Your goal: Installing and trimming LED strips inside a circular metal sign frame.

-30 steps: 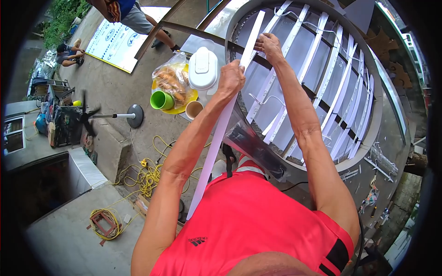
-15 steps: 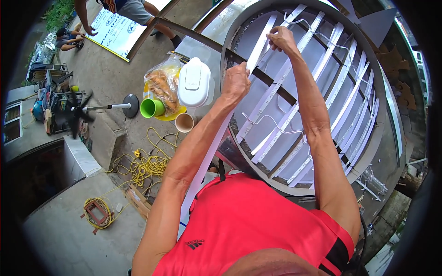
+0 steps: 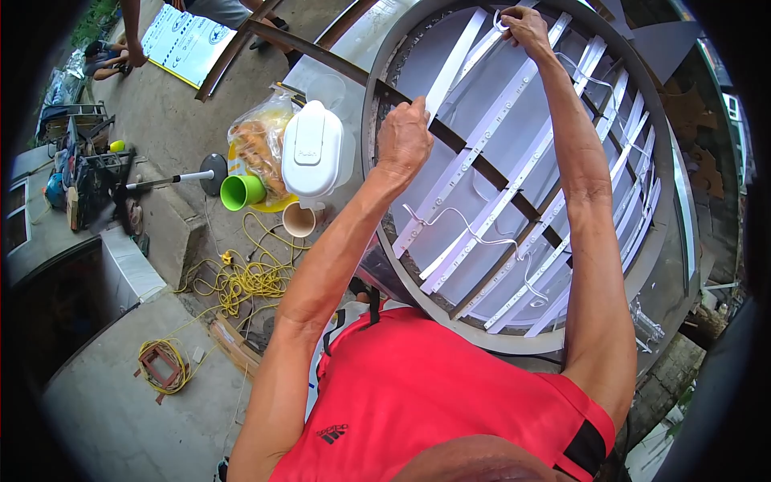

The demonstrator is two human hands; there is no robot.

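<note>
A large round grey metal frame [image 3: 376, 104] lies in front of me, crossed by several white LED light bars [image 3: 522, 165] on dark cross rails [image 3: 491, 171]. My left hand [image 3: 404, 138] is closed on the lower end of a flat white strip [image 3: 454, 64], which slants up toward the frame's far rim. At the far edge, my right hand [image 3: 526, 30] is closed, its fingertips pinching a looped white wire [image 3: 499, 19] beside a light bar. Another white wire [image 3: 466, 218] runs loose over the bars nearer me.
Left of the frame stand a white lidded container [image 3: 313, 153], a green cup [image 3: 241, 192], a paper cup [image 3: 300, 218] and bagged bread [image 3: 261, 149]. Yellow cable [image 3: 257, 273] lies tangled on the ground. A metal beam [image 3: 321, 55] crosses behind; other people are at the far left.
My right hand has moved up and right to the far rim, at the wire. The left hand has shifted slightly left and down, still on the strip. My view has shifted a little.
</note>
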